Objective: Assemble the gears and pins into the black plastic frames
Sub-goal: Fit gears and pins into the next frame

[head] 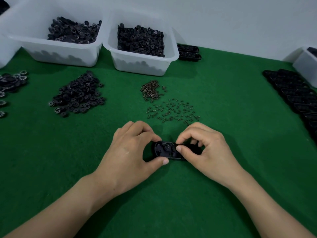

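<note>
The left hand (130,152) grips one end of the black plastic frame (164,149) on the green tabletop (223,186); the right hand (205,148) pinches a small pin (179,144) over its middle. Keep the frame flat and lower the pin straight.

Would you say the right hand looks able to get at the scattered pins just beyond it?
Probably yes: only bare green mat lies between the right hand and the scattered pins. It is busy, though, pinching a small part at the black frame.

Two hands (127,152) (208,149), two pin piles (151,91) (173,111)
</note>
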{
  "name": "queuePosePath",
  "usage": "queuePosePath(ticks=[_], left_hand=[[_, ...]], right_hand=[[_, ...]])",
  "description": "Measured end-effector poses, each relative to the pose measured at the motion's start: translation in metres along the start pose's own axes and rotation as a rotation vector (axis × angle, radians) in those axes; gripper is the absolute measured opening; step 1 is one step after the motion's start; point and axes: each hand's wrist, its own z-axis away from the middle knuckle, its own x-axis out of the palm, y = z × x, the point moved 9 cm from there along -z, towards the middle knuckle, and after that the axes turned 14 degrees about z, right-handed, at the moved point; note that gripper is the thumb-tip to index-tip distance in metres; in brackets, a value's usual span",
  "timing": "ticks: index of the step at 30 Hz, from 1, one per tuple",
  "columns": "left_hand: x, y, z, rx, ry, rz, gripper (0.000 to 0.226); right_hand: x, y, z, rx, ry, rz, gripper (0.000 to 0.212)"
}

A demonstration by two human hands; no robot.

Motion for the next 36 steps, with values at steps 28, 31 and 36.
queuePosePath(ticks=[28,31,36], left_hand=[[0.000,-0.001,-0.001,-0.002,-0.012,0.004,0.046],[0.000,-0.001,-0.001,-0.003,-0.012,0.007,0.046],[0.001,0.000,-0.001,-0.002,-0.013,0.006,0.046]], right_hand=[[-0.008,0.006,-0.052,-0.010,-0.069,0.347,0.004],[-0.017,0.006,-0.023,0.034,-0.005,0.084,0.013],[-0.007,0.017,0.006,0.131,-0.002,-0.087,0.016]])
